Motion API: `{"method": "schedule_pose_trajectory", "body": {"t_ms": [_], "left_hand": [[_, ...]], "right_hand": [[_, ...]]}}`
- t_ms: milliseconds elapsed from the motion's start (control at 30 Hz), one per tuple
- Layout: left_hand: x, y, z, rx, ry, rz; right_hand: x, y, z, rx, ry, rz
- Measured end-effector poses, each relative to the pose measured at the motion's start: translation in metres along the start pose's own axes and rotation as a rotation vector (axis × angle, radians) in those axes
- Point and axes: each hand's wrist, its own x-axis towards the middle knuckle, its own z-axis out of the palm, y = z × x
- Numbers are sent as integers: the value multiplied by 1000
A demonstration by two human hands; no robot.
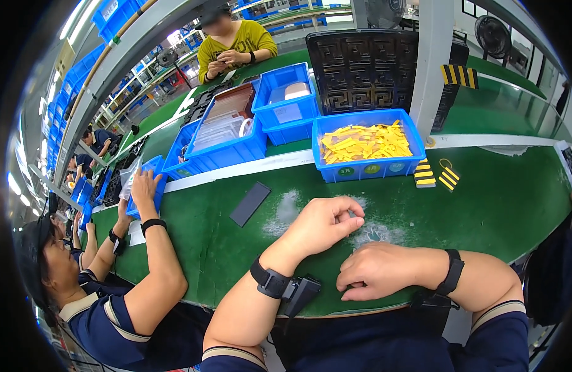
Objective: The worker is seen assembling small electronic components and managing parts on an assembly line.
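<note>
My left hand (323, 226) is raised over the green tabletop (199, 248), its fingers curled and the thumb close to the index finger; nothing shows between them. Lower and to the right, my right hand (379, 271) is curled near the table's front edge. A dark gap shows under its thumb, and what its fingers may hold is hidden. Pale scuffed patches (286, 214) mark the surface around my hands. A dark grey flat rectangular piece (250, 204) lies to the left of my left hand, apart from it.
Beyond my hands stands a blue bin (368, 170) of yellow pieces (366, 141), with yellow-and-black striped pieces (448, 176) to its right. More blue bins (236, 149) line the far-left edge. A metal post (432, 74) rises behind. Co-workers sit left (100, 297) and opposite (239, 46).
</note>
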Motion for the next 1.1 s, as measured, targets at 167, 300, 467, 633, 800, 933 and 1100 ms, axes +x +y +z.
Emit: {"method": "schedule_pose_trajectory", "body": {"t_ms": [167, 300, 467, 633, 800, 933, 1100], "left_hand": [[0, -3, 4, -1, -9, 19], [-1, 0, 6, -41, 19, 27], [-6, -3, 8, -201, -31, 58], [-8, 5, 11, -288, -218, 52], [-13, 15, 10, -431, -495, -60], [-15, 18, 23, -603, -506, -107], [-12, 23, 34, -740, -514, -148]], "right_hand": [[2, -8, 5, 19, 13, 13], [1, -11, 23, -80, 148, -222], [3, -14, 33, -216, 81, -305], [-6, -10, 45, -391, 160, -413], [-12, -21, 26, -348, 84, -448], [-5, -7, 33, -252, 131, -550], [-4, -2, 34, -108, 229, -400]]}}
